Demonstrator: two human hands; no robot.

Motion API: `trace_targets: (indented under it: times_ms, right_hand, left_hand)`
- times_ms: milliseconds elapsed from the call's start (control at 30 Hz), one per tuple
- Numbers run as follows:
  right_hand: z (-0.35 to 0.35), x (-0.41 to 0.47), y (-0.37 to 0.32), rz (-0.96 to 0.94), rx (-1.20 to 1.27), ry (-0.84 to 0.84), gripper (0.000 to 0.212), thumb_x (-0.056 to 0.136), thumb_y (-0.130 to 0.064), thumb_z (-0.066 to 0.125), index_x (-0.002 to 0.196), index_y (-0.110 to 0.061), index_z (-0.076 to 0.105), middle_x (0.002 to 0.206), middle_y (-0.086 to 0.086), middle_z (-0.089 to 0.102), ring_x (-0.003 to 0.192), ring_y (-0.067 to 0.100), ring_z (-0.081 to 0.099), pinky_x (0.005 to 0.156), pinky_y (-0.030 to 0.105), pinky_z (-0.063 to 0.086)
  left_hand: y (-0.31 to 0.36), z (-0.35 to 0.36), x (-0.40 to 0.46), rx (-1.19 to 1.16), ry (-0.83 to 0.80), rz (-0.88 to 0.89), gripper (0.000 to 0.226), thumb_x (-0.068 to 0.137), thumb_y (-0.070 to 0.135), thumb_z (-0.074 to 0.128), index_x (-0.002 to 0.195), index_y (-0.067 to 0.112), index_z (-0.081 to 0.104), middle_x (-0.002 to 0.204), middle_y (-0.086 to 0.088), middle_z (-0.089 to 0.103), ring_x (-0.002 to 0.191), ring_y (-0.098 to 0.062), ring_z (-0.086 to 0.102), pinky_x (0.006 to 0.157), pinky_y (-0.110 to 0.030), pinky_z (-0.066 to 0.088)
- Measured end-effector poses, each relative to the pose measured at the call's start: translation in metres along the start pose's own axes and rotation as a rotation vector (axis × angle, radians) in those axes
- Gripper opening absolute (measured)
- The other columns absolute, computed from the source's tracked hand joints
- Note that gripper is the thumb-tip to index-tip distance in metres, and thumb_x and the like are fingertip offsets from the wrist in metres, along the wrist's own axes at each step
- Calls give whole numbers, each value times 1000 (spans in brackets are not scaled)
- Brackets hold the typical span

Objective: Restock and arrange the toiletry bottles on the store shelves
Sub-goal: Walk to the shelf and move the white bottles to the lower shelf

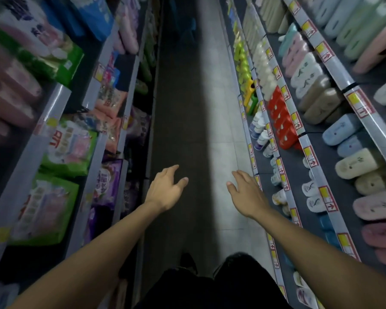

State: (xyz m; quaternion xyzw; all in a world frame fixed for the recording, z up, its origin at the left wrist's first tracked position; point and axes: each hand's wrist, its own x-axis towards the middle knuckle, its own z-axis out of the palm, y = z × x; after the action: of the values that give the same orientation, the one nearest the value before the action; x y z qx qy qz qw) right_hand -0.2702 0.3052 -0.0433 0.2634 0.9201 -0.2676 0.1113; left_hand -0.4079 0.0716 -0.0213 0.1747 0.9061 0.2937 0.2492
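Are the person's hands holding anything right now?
No, both are empty. The left hand and right hand hang open over the aisle floor, fingers spread.

The price tags [310,157] along the right-hand shelf rails [334,70] carry red arrows pointing up, but their print is too blurred to read. Bold red characters mark a green-and-white pack [68,148] on the left shelves, also illegible.
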Motion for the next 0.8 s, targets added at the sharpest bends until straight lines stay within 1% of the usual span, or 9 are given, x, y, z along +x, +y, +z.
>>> trace_targets:
  times_ms: [167,400,667,800]
  right_hand:
    - [-14,60,-9,6,-2,6,59,109,-46,35,161,-18,33,168,0,29,153,23,26,122,42,30]
    - [-46,172,-6,-3,23,7,59,109,-46,36,161,-19,33,168,-1,27,154,22,24,122,42,30]
    - [-116,314,12,-36,23,-28,58,109,-46,36,160,-19,33,168,0,28,153,23,25,122,43,30]
    - [-154,381,19,-56,15,-32,58,109,-44,36,160,-18,34,168,1,29,154,23,24,122,43,30]
  left_hand:
    - [12,-15,66,-12,-4,2,67,100,52,51,158,23,36,160,-1,41,147,-23,36,120,-45,35]
    - [43,-23,174,-8,14,-3,67,100,51,52,158,21,36,160,-2,42,146,-23,38,119,-46,35]
    - [110,-34,303,4,23,-61,70,98,55,49,158,23,35,159,-2,43,146,-23,39,119,-48,36]
    - [146,-41,366,-1,56,-80,69,98,55,49,158,23,35,159,-1,43,145,-23,39,118,-47,36]
